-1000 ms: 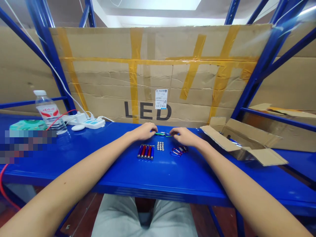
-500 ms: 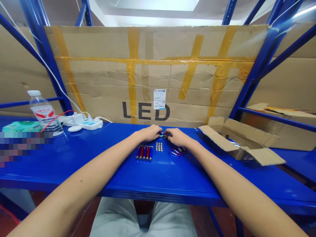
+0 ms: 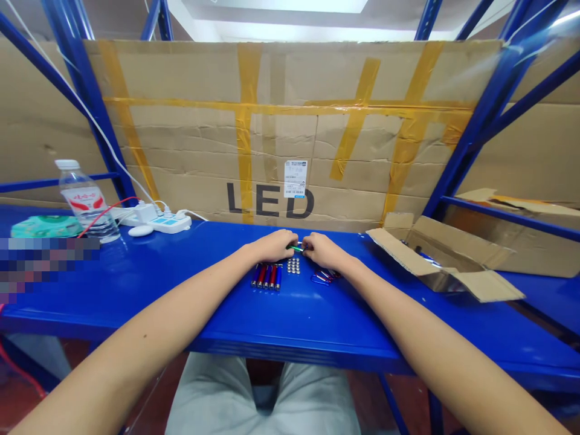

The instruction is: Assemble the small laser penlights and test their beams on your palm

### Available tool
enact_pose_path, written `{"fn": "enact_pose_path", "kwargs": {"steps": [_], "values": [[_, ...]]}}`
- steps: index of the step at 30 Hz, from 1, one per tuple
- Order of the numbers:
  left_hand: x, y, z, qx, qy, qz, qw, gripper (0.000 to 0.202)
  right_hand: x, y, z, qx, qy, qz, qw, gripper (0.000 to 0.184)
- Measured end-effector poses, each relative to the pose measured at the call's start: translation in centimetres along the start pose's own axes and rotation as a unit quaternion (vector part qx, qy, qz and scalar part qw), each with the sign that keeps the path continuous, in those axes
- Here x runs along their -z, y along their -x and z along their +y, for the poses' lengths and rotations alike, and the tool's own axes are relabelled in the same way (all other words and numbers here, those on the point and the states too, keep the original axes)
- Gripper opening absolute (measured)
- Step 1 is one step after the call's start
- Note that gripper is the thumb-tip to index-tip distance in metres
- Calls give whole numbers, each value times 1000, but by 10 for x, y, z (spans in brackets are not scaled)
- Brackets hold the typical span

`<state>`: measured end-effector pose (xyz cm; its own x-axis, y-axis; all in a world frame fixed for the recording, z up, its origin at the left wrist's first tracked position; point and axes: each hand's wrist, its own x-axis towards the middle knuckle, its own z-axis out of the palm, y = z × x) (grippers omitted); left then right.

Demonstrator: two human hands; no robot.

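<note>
One left hand (image 3: 272, 246) and one right hand (image 3: 322, 252) are holding one green clip (image 3: 296, 248). Five little flashlights (image 3: 267, 277) are lying at seven o'clock from them.

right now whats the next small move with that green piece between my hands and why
Probably lift the small green metal piece slightly off the blue shelf. Your left hand and right hand meet on it, and the silver discs sit just nearer you, so raising it would likely avoid knocking them.

Small green metal carabiner (image 3: 295, 248), partly hidden
</note>
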<state>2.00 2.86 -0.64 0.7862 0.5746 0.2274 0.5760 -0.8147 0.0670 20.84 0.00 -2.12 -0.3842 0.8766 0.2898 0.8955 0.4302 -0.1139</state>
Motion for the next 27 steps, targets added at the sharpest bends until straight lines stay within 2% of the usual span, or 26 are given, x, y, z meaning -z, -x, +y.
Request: {"fn": "enact_pose_path", "kwargs": {"steps": [3, 7, 11, 17, 21, 24, 27], "values": [[2, 2, 1, 18, 24, -4, 1000, 16, 0, 1, -1, 7, 8, 27, 1000, 9], [4, 3, 3, -7, 23, 22, 999, 16, 2, 1, -1, 18, -30, 65, 997, 8], [6, 3, 3, -4, 15, 43, 999, 19, 4, 1, -2, 16, -38, 83, 996, 4], [1, -1, -2, 14, 83, 35, 996, 15, 3, 3, -7, 25, 3, 84, 996, 6], [-2, -4, -6, 48, 135, 33, 989, 24, 4, 4, -12, 20, 32, 95, 995, 7], [-1, -3, -5, 51, 123, 24, 991, 26, 5, 4, -13, 2, 32, 90, 995, 8], [2, -1, -1, 45, 59, 2, 997, 24, 5, 4, -9, -18, 27, 68, 997, 8]]}}
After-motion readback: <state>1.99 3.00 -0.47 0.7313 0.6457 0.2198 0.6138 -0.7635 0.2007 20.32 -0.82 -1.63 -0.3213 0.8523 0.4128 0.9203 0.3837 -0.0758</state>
